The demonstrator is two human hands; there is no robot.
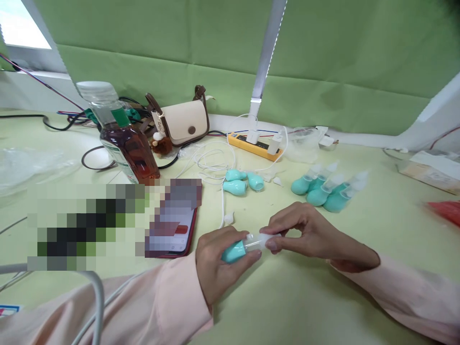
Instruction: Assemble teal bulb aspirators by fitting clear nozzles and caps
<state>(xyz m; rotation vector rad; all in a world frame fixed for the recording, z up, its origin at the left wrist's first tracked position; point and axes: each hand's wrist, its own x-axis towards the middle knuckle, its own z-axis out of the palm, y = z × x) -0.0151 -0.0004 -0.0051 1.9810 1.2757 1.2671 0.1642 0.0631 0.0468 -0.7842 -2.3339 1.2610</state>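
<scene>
We've got a pale-green worktop (287, 302), green blinds (334, 57) behind its far edge, yellow power strip (244, 144) near that edge. Teal bulb (233, 252) is over the worktop's near side, in our left grip (215, 256), which is wrapped round it; our right grip (305, 231) pinches the translucent nozzle (266, 240) at the bulb's neck.

The head camera looks forward and down from the wearer's head, over the table (302, 302), facing the yellow power strip (253, 148). The left hand (219, 261) and right hand (305, 230) lie close to the lens, on the near side of the power strip; the green blind (354, 62) stands farther off, behind it.
</scene>
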